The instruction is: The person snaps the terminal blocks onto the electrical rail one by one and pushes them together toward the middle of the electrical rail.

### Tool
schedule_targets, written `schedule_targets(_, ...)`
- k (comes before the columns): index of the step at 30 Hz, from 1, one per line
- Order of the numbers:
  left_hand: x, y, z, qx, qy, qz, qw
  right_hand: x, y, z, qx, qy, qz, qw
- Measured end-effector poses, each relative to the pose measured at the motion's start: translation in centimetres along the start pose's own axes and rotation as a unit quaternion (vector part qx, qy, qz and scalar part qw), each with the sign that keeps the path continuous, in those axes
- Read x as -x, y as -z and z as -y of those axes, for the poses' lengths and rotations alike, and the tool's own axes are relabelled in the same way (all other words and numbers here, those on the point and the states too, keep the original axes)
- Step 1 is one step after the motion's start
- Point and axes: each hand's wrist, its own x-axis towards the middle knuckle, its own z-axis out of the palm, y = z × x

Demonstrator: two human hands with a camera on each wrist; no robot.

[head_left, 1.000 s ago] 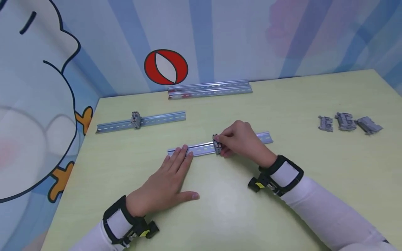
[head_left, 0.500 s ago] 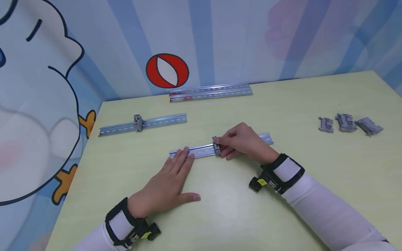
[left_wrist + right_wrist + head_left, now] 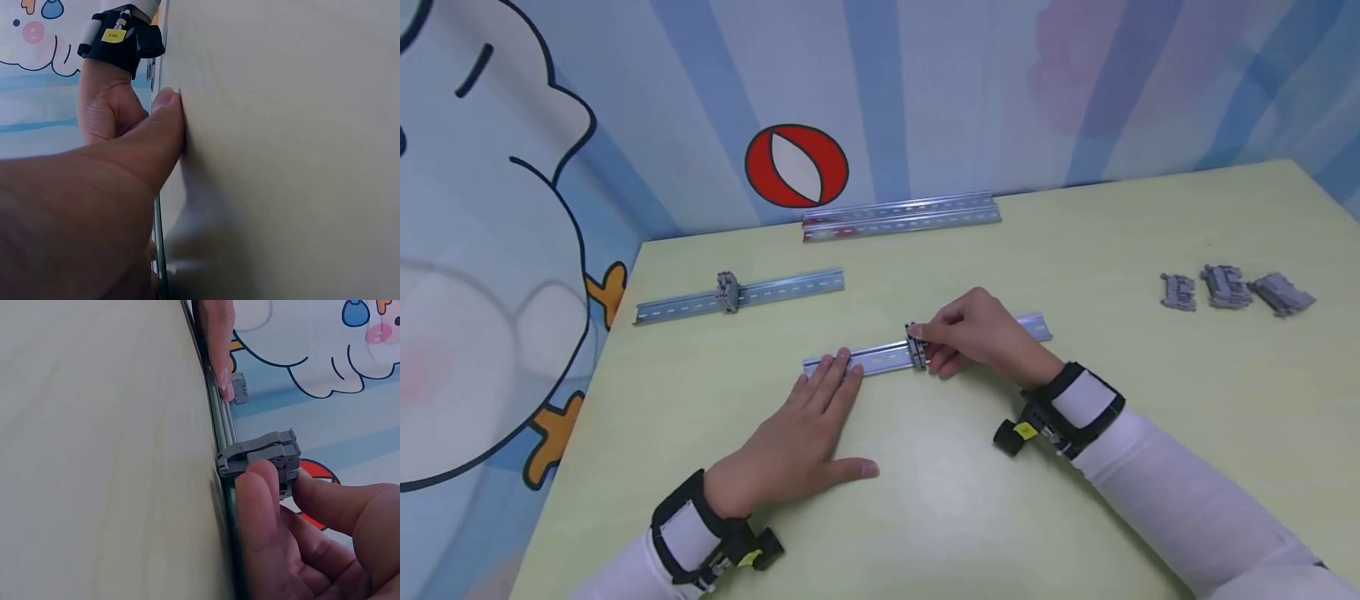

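In the head view, a slotted metal DIN rail (image 3: 883, 358) lies across the middle of the table. My left hand (image 3: 793, 446) rests flat with straight fingertips on its left end, thumb spread out over the tabletop. My right hand (image 3: 981, 333) pinches a grey terminal block (image 3: 917, 352) standing upright on the rail, right of its middle. The right wrist view shows that terminal block (image 3: 259, 453) at the rail, thumb on one side and fingers on the other. My left thumb (image 3: 165, 119) fills much of the left wrist view, hiding most of the rail.
Farther left lies another rail (image 3: 793, 286) bearing one terminal block (image 3: 727, 292). Two rails (image 3: 902, 223) lie side by side at the back against the painted wall (image 3: 955, 92). Grey terminal blocks (image 3: 1226, 286) sit in a row on the right of the table (image 3: 1120, 225).
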Motion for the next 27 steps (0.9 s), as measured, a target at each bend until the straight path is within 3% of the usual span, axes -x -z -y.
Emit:
schedule_targets(13, 0.3, 0.0, -0.1, -0.005, 0.001, -0.012, 0.9999, -0.3, 0.3, -0.1, -0.007, -0.025, 0.021, 0.999)
schedule_targets(19, 0.3, -0.1, -0.1, -0.007, 0.008, -0.004, 0.9999, 0.7, 1.6, 0.8, 0.022, -0.001, 0.035, 0.999)
schedule_targets(23, 0.3, -0.1, -0.1, -0.006, 0.006, -0.004, 1.0, 1.8, 3.8, 2.0, 0.066, 0.023, 0.004, 0.998)
schedule_targets(27, 0.2, 0.0, -0.1, -0.008, 0.004, -0.007, 0.9999, 3.5, 6.5, 3.3, 0.11, 0.035, -0.058, 0.992)
